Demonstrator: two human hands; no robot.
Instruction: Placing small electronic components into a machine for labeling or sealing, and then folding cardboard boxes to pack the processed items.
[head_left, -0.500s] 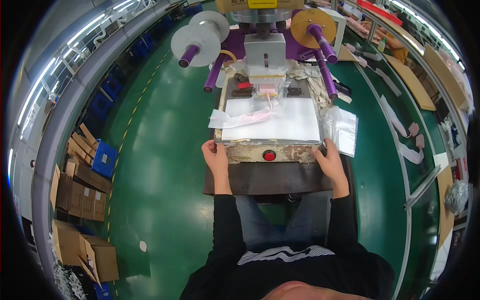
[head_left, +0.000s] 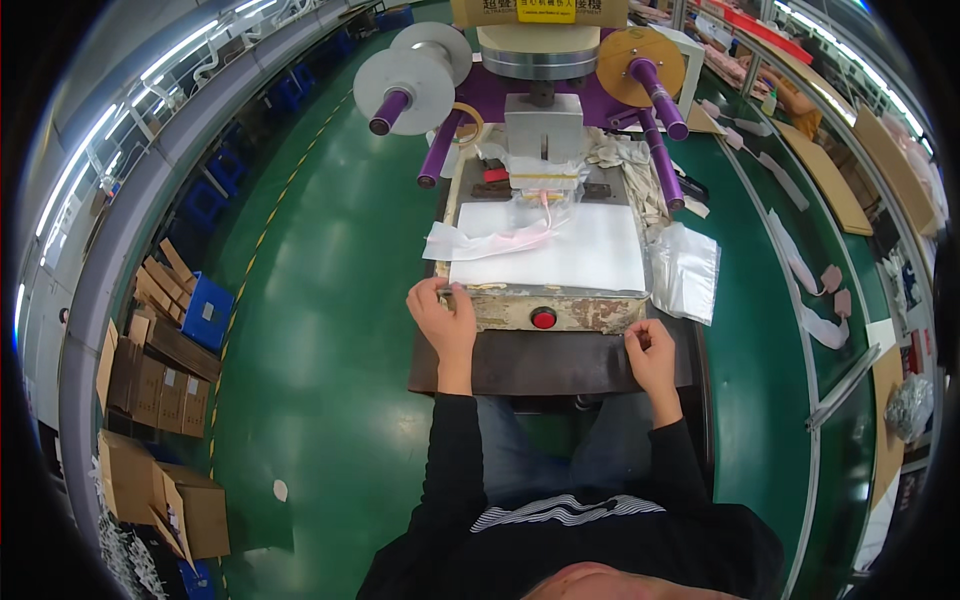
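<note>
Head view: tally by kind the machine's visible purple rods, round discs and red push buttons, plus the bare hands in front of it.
Purple rods: 4
Round discs, two pale and one orange: 3
Red push button: 1
Bare hands, left hand and right hand: 2
Total: 10

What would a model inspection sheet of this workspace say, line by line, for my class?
Surface: white rectangular sheet lying flat on the chipped, cream-painted machine base
Job's things: pale pink-and-white flexible strip across the sheet, reaching past its left edge; grey metal press block beyond
Clutter: crumpled off-white cloth-like material and shiny clear plastic bags on the right
Hands: left hand at the base's front left corner; right hand near its front right corner; exact contact unclear
Cables: nothing seen
Surroundings: green floor; brown cardboard boxes and blue plastic crate to the left
</note>
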